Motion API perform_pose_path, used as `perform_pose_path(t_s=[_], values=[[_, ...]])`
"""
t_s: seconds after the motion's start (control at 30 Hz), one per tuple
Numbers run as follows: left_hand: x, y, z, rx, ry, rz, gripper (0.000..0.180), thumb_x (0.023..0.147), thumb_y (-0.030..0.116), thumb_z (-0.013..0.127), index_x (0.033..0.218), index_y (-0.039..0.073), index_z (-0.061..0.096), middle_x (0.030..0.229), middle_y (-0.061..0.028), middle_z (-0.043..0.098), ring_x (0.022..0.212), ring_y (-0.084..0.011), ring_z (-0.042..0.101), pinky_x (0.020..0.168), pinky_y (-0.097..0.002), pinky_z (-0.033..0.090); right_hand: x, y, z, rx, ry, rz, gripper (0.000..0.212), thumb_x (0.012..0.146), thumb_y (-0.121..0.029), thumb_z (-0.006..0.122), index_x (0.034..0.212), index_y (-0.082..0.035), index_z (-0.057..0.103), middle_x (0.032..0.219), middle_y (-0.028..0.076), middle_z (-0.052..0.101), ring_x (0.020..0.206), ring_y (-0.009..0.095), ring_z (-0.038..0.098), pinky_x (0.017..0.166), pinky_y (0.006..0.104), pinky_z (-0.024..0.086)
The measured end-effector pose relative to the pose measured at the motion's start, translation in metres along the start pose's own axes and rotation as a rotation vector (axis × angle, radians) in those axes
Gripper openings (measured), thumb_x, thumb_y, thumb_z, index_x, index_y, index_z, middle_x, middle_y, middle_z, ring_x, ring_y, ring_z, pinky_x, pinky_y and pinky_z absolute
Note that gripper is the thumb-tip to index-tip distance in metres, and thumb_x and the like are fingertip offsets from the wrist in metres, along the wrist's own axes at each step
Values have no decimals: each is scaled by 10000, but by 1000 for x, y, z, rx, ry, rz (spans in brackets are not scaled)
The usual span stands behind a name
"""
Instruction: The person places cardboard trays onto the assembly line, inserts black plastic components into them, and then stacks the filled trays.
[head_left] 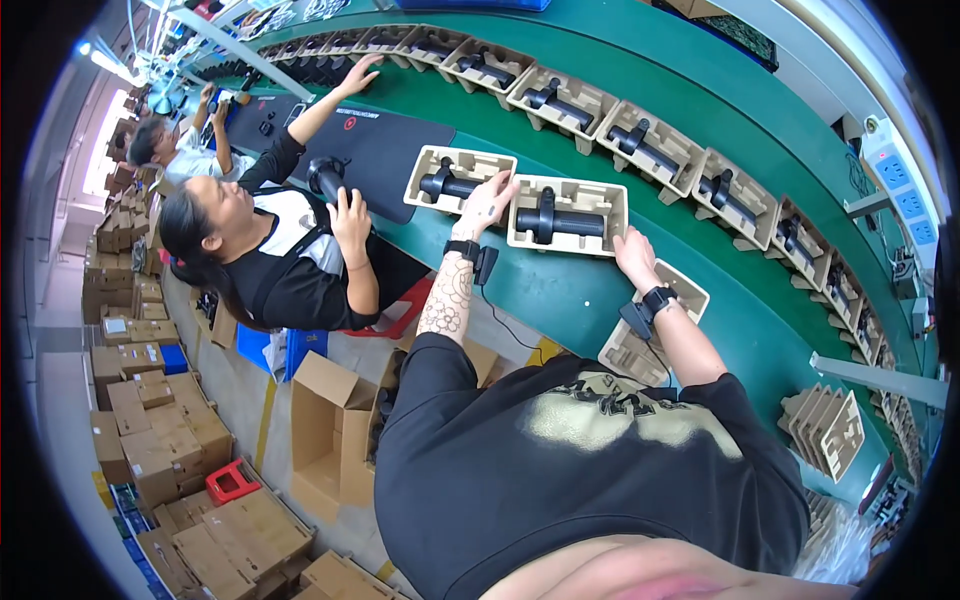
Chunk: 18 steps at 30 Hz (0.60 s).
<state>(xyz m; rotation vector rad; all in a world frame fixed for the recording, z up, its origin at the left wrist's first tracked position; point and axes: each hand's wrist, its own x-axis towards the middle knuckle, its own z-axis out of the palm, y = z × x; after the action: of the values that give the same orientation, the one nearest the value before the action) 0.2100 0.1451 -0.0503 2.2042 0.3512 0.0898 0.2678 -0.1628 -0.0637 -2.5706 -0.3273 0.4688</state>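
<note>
A beige moulded tray (pixel 570 246) rests on the green workbench in front of me, holding a black tube-shaped device (pixel 575 223) with a raised cross piece. My left hand (pixel 487 208) has its fingers at the tray's left edge, between it and a second beige tray (pixel 462 157). That one holds a similar black device (pixel 446 184). At the first tray's right corner, my right hand (pixel 634 256) grips the rim. Below my right wrist lies another beige tray (pixel 683 286), partly hidden by my forearm.
Behind, a long curved row of beige trays (pixel 655 165) carries black devices. To my left a co-worker (pixel 250 235) holds a black device (pixel 325 178) over a dark mat (pixel 395 150). Stacked trays (pixel 822 425) stand at right; an open carton (pixel 320 430) is at lower left.
</note>
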Motion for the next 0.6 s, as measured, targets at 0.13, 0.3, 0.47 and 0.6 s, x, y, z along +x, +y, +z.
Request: perform_pose_path(t_s=[0.13, 0.3, 0.47, 0.6], values=[[-12, 22, 13, 145, -30, 35, 514, 878, 405, 556, 1234, 37, 531, 955, -145, 678, 926, -312, 635, 938, -372, 427, 0, 7, -6, 40, 79, 85, 389, 849, -262, 537, 1100, 34, 554, 956, 287, 628, 928, 430, 605, 827, 491, 484], [-3, 1, 27, 308, 112, 139, 504, 883, 454, 532, 1185, 52, 558, 878, -128, 682, 890, -295, 644, 978, -415, 386, -9, 0, -23, 80, 79, 164, 461, 846, -239, 524, 1196, 60, 504, 1006, 292, 617, 970, 430, 589, 852, 497, 465], [10, 9, 42, 502, 133, 89, 499, 871, 458, 535, 1167, 56, 555, 854, -156, 671, 883, -326, 635, 974, -451, 375, -16, -4, -11, 110, 37, 149, 526, 845, -269, 546, 1238, 75, 481, 993, 310, 612, 965, 436, 592, 864, 489, 466], [22, -6, 37, 600, 141, 108, 470, 864, 406, 546, 1161, 41, 546, 855, -172, 667, 895, -345, 627, 946, -472, 386, -30, -5, -29, 96, -320, -36, 575, 837, -313, 578, 1284, 33, 470, 1061, 311, 596, 1054, 427, 560, 926, 454, 446]])
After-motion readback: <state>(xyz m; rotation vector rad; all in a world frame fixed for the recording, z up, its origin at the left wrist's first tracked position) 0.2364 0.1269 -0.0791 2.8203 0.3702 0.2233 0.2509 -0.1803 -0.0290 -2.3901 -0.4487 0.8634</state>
